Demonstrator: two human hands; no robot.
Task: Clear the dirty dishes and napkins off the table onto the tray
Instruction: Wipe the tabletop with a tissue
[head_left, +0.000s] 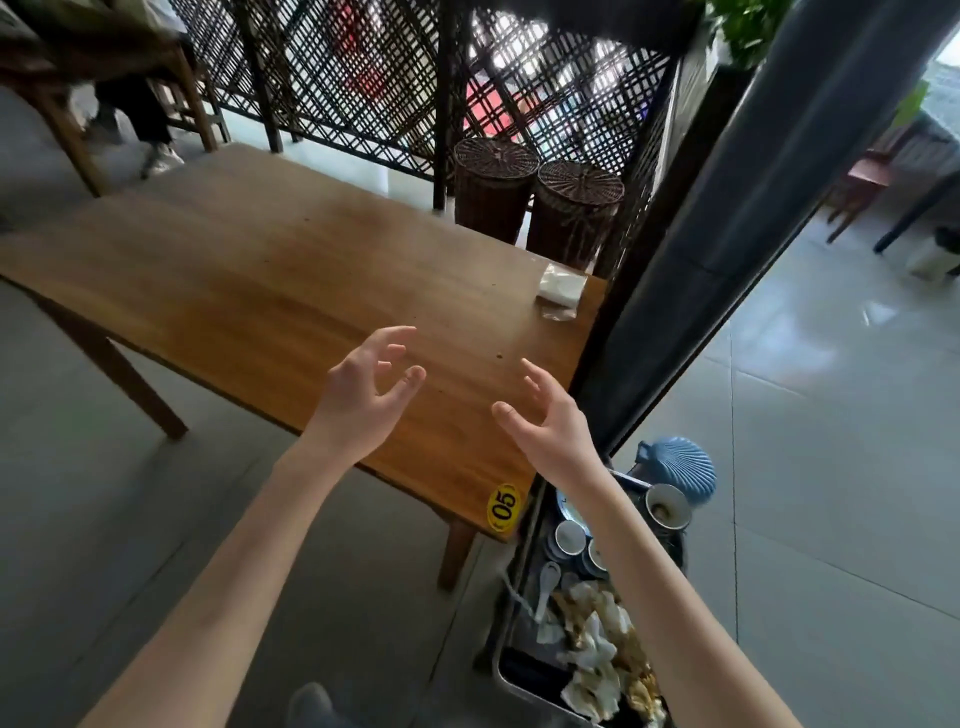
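Reading "05", a yellow sticker (504, 508) marks the table (249, 291) corner.

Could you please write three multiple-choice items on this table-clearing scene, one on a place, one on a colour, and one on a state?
1. Where does the white napkin packet lie?
A. at the table's far right corner
B. on the floor
C. in the tray

2. What colour is the table's number sticker?
A. red
B. yellow
C. green

3. How are the hands?
A. both grip bowls
B. one holds a spoon
C. both are open and hold nothing

Key: 1 A, it lies on the wooden table near the pillar. 2 B, a yellow oval reads 05. 3 C, the left hand and right hand hover with fingers spread.
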